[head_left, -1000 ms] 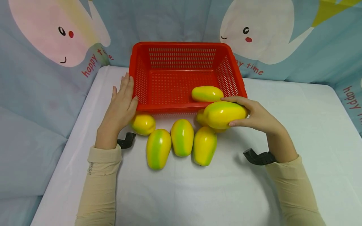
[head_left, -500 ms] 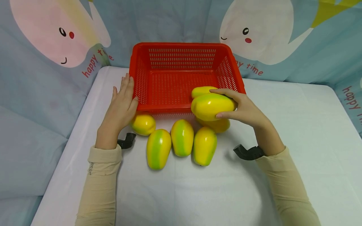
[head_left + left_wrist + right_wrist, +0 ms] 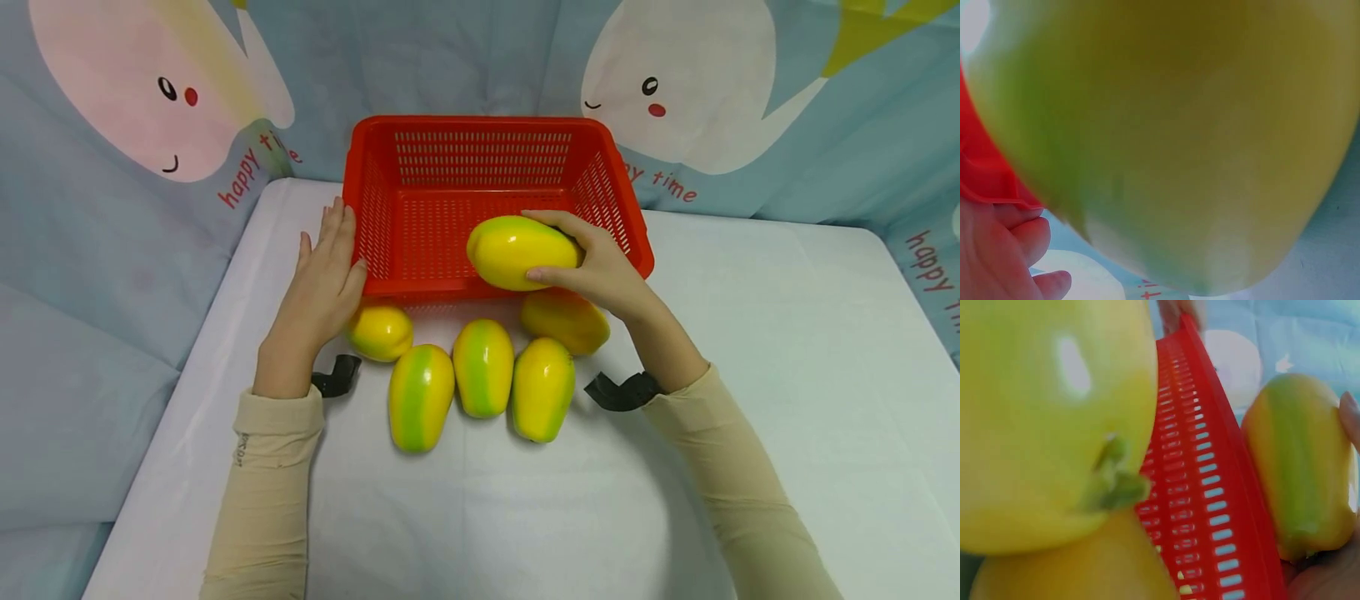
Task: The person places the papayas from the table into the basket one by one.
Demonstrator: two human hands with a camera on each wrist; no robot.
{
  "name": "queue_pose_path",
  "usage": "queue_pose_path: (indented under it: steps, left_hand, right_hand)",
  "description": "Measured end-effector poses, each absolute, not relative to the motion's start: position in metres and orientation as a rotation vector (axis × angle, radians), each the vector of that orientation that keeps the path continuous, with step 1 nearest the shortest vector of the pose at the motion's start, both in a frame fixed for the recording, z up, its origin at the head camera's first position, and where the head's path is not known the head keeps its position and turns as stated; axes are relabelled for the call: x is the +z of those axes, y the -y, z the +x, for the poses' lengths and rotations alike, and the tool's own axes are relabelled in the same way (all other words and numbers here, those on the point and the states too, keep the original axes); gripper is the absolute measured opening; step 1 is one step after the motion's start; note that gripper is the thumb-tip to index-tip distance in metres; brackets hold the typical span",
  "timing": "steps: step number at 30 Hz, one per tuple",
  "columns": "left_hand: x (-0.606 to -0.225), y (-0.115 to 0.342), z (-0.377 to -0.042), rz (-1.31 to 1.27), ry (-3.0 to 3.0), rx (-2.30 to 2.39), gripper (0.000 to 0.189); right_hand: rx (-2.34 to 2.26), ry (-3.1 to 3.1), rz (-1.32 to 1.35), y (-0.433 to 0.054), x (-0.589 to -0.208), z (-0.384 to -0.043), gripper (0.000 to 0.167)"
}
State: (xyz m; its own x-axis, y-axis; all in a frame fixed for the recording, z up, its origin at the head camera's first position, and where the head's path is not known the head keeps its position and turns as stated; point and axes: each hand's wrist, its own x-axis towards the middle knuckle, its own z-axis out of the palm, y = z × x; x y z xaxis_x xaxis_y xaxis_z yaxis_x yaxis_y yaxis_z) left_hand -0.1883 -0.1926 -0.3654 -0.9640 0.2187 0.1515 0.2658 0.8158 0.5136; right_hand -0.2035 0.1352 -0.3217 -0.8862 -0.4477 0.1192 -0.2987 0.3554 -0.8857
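My right hand grips a yellow-green papaya between thumb and fingers, over the near side of the red plastic basket. In the right wrist view this held papaya appears beside the basket wall. My left hand lies with straight fingers along the basket's left side, its wrist near a papaya. Another papaya fills most of the left wrist view. The papaya inside the basket is hidden behind the held one.
In front of the basket, several papayas lie on the white-covered table, among them one at the basket's near right and one nearer me. A blue printed curtain hangs behind the basket.
My right hand has carried its papaya left and away from me, from the basket's near right corner to over its opening, covering the papaya inside. The left hand has stayed in place.
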Motion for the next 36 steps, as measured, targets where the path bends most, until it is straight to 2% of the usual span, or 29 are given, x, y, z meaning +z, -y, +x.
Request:
queue_pose_path:
  steps: [10,23,31,36]
  left_hand:
    - [-0.366,0.192,-0.188,-0.392,2.911,-0.834,0.062]
    - [-0.365,0.193,-0.188,-0.383,2.911,-0.830,0.062]
    - [-0.366,0.192,-0.188,-0.387,2.907,-0.831,0.062]
    - [-0.366,0.192,-0.189,-0.389,2.906,-0.827,0.063]
  right_hand:
    - [-1.461,-2.515,-0.594,-0.114,-0.323,-0.220,0.066]
    - [-1.263,-2.548,-0.498,-0.110,-0.328,-0.233,0.073]
    - [-1.187,-2.549,-0.514,-0.109,-0.329,-0.235,0.071]
    - [-1.199,-2.504,-0.595,-0.111,-0.329,-0.237,0.061]
